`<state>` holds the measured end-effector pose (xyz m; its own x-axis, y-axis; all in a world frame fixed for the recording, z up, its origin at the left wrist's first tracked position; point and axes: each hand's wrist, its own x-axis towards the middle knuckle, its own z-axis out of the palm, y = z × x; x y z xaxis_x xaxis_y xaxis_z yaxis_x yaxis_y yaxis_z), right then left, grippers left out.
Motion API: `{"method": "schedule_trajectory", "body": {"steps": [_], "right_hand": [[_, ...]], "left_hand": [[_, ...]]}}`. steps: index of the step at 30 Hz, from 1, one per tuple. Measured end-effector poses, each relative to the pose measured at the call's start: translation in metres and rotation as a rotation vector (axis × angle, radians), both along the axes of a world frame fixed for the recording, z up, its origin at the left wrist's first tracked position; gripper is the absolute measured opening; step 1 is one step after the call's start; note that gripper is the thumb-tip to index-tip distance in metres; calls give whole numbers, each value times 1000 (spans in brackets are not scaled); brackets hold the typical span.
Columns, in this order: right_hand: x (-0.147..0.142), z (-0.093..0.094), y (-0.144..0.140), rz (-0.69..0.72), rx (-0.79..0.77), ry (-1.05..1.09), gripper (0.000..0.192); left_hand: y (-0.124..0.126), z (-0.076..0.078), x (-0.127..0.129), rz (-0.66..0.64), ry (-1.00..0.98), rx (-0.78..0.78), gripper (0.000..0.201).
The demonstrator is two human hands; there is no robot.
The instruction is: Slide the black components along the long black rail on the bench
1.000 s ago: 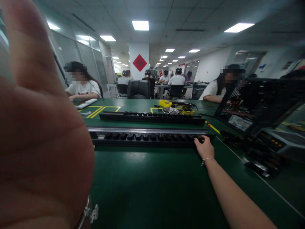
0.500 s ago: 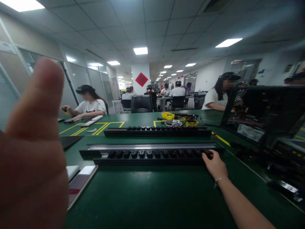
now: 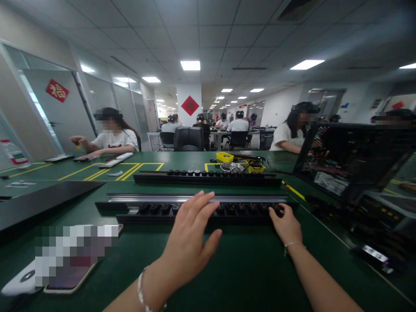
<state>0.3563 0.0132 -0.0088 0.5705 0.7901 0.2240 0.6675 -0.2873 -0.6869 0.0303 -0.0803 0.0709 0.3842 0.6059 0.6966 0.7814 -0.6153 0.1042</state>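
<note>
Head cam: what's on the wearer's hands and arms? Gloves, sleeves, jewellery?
Both are bare: no gloves, and no sleeves on the forearms as far as the frame shows. The left hand has a thin silvery bracelet at the wrist. The right hand wears a finer silvery chain bracelet. No rings or markings are visible.

- A red diamond sign [image 3: 57, 90] on the glass wall at left bears the character 福.
- The red diamond on the white pillar [image 3: 190, 105] is too blurred to read.
</note>
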Motion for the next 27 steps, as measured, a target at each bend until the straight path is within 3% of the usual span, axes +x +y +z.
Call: {"method": "schedule_trajectory", "body": {"steps": [5,8,11,19,27], "right_hand": [[0,2,0,17,-15,-57,60],[2,2,1,46,-13,-53,60],[3,2,1,77,10,-45,60],[-2,11,-2,45,-87,12,56],[2,9,-1,4,-66,3,55]], "left_hand": [[29,-57,0,4,255,-206,60],[33,-78,-6,9,302,-357,64],[32,-81,-7,3,317,-414,61],[39,-83,-1,126,262,-340,57],[40,-81,-3,96,226,-363,59]]}}
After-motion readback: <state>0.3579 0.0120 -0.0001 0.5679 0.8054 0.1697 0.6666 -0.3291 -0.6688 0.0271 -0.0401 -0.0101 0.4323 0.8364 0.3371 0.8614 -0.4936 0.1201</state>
